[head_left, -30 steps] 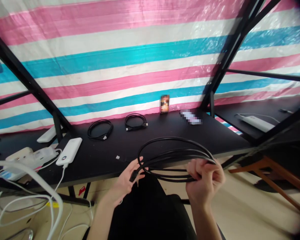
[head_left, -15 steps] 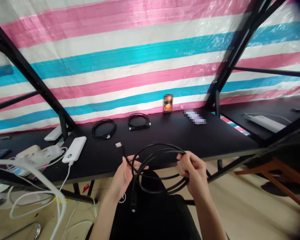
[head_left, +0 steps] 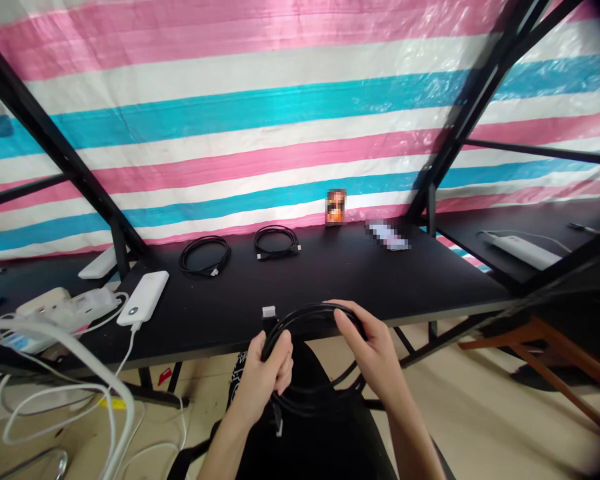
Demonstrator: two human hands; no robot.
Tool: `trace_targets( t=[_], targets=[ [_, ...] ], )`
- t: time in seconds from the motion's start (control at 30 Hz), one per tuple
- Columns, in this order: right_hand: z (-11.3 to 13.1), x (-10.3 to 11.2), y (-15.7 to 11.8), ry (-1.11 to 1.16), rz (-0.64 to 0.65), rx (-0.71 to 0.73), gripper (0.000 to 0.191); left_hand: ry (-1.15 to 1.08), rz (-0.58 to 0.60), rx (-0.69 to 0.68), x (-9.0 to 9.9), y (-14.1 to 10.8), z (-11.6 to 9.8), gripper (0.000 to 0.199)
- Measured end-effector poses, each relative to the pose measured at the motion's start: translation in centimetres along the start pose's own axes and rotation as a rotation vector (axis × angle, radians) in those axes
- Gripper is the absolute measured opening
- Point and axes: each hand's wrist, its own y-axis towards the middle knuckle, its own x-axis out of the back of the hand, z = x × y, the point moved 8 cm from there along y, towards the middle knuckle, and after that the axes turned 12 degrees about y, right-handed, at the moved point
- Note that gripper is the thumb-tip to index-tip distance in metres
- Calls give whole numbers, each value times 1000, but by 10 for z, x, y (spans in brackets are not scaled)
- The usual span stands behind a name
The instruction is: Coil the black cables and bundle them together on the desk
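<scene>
A long black cable (head_left: 310,311) is looped into a coil between my hands, over my lap and the table's front edge. My left hand (head_left: 266,373) is closed round the coil's left side, thumb across the strands. One cable end, a black plug with a pale tip (head_left: 269,312), points up above that hand; the other plug (head_left: 279,425) hangs below it. My right hand (head_left: 373,340) grips the coil's upper right, its fingers partly hidden behind the loops. On the table behind lie two more coiled black cables, a left one (head_left: 198,272) and a middle one (head_left: 279,255).
The black table (head_left: 325,270) stands against a striped sheet (head_left: 260,107). At left are a white power bank (head_left: 144,298), a power strip (head_left: 87,307) and loose white cords (head_left: 125,400). A blurred card (head_left: 336,207) and another blurred item (head_left: 389,235) are at the back.
My left hand has gone from loosely spread fingers to a closed grip on the coil. My right hand has moved slightly left, and the loops are gathered tighter.
</scene>
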Motion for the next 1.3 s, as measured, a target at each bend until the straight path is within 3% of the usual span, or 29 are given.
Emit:
trace_targets(
  t=[0.2, 0.27, 0.37, 0.47, 0.57, 0.63, 0.77, 0.83, 0.9, 0.97, 1.03, 1.17, 1.23, 1.3],
  targets=[
    [-2, -8, -5, -176, -10, 94, 39, -114, 91, 95, -1, 2, -4, 63],
    [-4, -15, -3, -215, 35, 134, 38, -174, 60, 125, 4, 6, 1, 65],
    [-13, -24, 5, -199, 64, 147, 28, -239, -126, 112, 25, 16, 11, 69],
    [-32, -26, 22, -152, -20, 105, 14, -287, -264, 91, 48, 31, 22, 63],
    [-64, -31, 41, 11, -99, -29, 38, -345, -407, 141, 72, 47, 26, 51],
    [-90, -45, 49, 183, -78, -160, 52, -381, -533, 193, 85, 57, 21, 42],
    [-136, -78, 54, 300, 27, -428, 59, -501, -709, 264, 88, 83, 5, 32],
    [-158, -86, 56, 295, 47, -581, 65, -625, -672, 296, 79, 105, 3, 42],
    [-173, -88, 65, 314, 82, -690, 72, -747, -526, 292, 67, 130, 2, 49],
    [-178, -86, 86, 345, 136, -702, 69, -737, -318, 255, 58, 153, -1, 49],
    [-177, -78, 119, 354, 160, -618, 59, -549, -187, 192, 58, 172, -4, 44],
    [-182, -76, 188, 169, 308, -462, 48, -57, -247, 112, 81, 207, -10, 32],
    [-192, -67, 220, -91, 235, -406, 50, 60, -286, 120, 90, 228, -12, 28],
    [-199, -64, 246, -164, 177, -382, 45, 133, -296, 158, 97, 249, -10, 25]
  ],
)
